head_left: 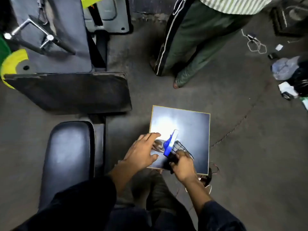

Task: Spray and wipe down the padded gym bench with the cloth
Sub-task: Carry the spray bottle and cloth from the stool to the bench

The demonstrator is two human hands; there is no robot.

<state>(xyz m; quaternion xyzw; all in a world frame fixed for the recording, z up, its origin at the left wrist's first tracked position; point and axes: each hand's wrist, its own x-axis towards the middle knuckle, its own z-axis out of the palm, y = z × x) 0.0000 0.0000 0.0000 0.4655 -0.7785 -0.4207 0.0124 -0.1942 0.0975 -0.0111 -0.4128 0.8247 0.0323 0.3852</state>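
Observation:
The black padded gym bench seat [70, 155] lies at lower left, with a second worn pad [75, 92] beyond it. To their right stands a small square table [196, 127] with a glossy dark top. My right hand [183, 165] is closed around the dark body of a spray bottle [170, 142], whose blue trigger and white nozzle point away from me. A striped cloth [180, 145] lies crumpled on the table beside the bottle. My left hand [143, 152] spreads over the cloth's left part, fingers apart; whether it grips the cloth is unclear.
Another person in green trousers [191, 47] stands just beyond the table. Gym machine parts with yellow guards [15, 64] and a chrome handle [41, 35] fill the upper left. Cables [256, 45], a plastic bag [283, 67] and small clutter lie on the floor at right.

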